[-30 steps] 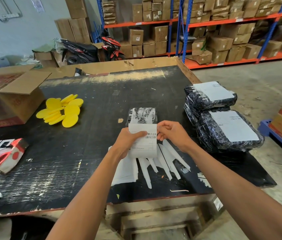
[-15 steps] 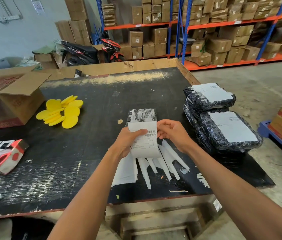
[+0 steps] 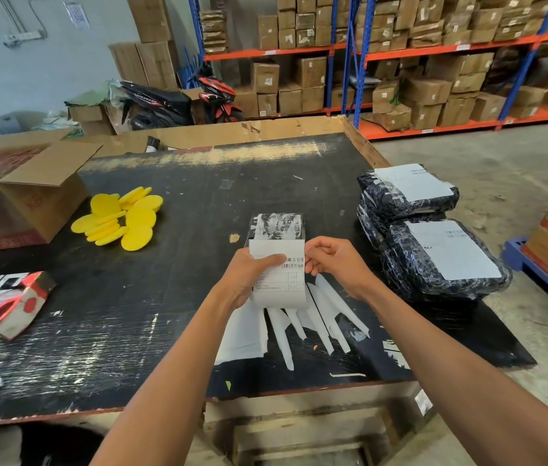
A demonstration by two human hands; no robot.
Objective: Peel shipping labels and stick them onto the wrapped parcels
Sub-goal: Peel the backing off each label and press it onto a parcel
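Observation:
I hold a white shipping label [image 3: 282, 280] with a barcode above the black table [image 3: 171, 297]. My left hand [image 3: 249, 277] grips its left side, thumb on the face. At the label's right edge my right hand [image 3: 330, 260] pinches it near the barcode. Just beyond the label lies a small black wrapped parcel [image 3: 277, 225] with no label on it. Two larger black wrapped parcels sit at the right, each bearing a white label: the far parcel [image 3: 407, 193] and the near parcel [image 3: 444, 260].
Curled white backing strips [image 3: 299, 327] lie under my hands. Yellow discs [image 3: 121, 218] are heaped at the left, beside an open cardboard box [image 3: 27, 193]. A red tape dispenser [image 3: 13, 306] sits near the left edge. Shelves of cartons and a motorbike stand behind.
The label has shifted slightly in my hands, its top edge now flatter and closer to the small parcel. Both hands keep their grip.

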